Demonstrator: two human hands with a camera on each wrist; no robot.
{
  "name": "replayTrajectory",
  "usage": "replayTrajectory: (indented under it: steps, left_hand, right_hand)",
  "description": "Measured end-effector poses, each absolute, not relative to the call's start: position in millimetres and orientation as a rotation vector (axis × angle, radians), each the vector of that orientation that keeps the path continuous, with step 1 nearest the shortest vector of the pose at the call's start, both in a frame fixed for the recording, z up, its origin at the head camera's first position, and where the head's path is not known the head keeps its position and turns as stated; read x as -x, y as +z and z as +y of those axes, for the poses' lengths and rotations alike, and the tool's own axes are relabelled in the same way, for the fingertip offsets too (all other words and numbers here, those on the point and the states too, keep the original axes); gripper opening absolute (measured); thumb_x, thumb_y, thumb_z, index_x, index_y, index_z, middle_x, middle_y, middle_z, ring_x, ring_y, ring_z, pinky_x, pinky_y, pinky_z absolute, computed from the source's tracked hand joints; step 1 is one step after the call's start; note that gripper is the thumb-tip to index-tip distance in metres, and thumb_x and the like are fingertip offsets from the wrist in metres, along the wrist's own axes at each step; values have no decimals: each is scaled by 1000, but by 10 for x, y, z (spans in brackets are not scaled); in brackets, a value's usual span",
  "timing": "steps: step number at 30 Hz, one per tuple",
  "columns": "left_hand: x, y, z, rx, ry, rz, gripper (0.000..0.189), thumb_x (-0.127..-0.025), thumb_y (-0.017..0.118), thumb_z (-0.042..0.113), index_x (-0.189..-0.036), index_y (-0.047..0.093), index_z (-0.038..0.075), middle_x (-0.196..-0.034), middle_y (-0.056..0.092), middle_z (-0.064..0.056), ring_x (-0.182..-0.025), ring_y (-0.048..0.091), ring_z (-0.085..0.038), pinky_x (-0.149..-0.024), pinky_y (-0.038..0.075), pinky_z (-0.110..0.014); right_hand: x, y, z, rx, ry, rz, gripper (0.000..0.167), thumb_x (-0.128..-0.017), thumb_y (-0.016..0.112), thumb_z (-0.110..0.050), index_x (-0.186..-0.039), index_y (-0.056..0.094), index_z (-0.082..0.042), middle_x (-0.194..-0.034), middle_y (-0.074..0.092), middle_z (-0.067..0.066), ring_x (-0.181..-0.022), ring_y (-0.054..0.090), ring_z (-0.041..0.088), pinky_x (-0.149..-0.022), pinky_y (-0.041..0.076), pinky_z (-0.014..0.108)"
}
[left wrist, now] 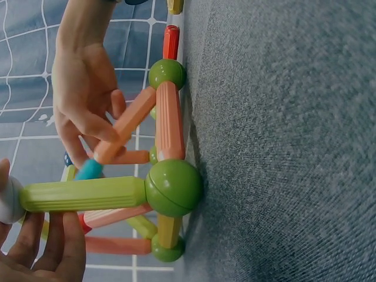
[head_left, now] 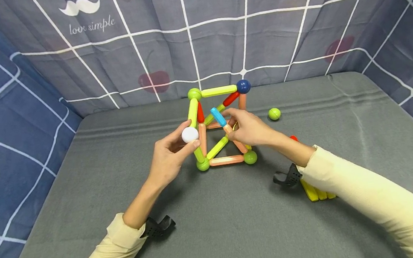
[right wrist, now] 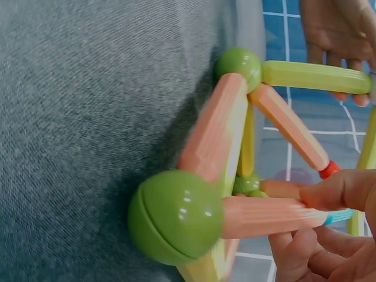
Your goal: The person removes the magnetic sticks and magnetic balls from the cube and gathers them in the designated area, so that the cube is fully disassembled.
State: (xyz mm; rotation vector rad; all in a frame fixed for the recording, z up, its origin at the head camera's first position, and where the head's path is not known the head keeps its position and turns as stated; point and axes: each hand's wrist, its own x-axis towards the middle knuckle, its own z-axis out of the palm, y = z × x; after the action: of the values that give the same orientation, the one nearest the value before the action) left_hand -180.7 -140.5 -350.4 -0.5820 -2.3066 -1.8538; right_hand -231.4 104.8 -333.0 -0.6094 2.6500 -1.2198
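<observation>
A frame of ribbed building rods and balls stands on the grey cloth, with green balls [head_left: 203, 164] at its lower corners and a dark blue ball [head_left: 243, 86] at the top back right. My left hand [head_left: 167, 157] grips a white ball [head_left: 190, 134] between thumb and fingers, at the top of an upright yellow-green rod [left wrist: 85, 194]. My right hand [head_left: 251, 127] pinches an orange rod [right wrist: 264, 217] near its upper end, where a blue piece [head_left: 218, 116] continues it. That rod leans up from the front right green ball [head_left: 250, 157].
A loose green ball [head_left: 274, 114] lies right of the frame. Several yellow rods [head_left: 316, 190] lie side by side beneath my right forearm, partly hidden, with a red piece [head_left: 294, 138] beyond. Checked blue-grey cloth [head_left: 216, 50] rises behind and at both sides.
</observation>
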Motion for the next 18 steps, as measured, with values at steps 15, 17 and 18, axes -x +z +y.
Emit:
replayTrajectory:
  steps: [15, 17, 18]
  left_hand:
    - [1805, -3503, -1408, 589, -1881, -2288, 53, -88, 73, 4, -139, 58, 7, -111, 68, -15, -92, 67, -25, -77, 53, -29]
    - [1806, -3503, -1409, 587, -1880, -2286, 52, -88, 73, 4, -138, 58, 7, -111, 68, -15, -91, 67, -22, -76, 53, -29]
    - [1805, -3503, -1407, 587, -1879, -2287, 52, -88, 73, 4, -138, 58, 7, -111, 68, -15, -91, 67, -21, -76, 53, -29]
  right_hand:
    - [2116, -3152, 1285, 687, -1408, 2597, 21, -95, 67, -28, -91, 66, -8, -83, 63, 6, -78, 57, 20, -68, 45, 32]
    - [2095, -3135, 1293, 679, -1417, 2612, 24, -96, 66, -31, -89, 65, -8, -80, 62, 7, -75, 57, 23, -61, 44, 31]
    - [2083, -3128, 1298, 672, -1433, 2611, 23, -96, 66, -30, -90, 65, -7, -81, 61, 7, -73, 57, 24, -57, 44, 31]
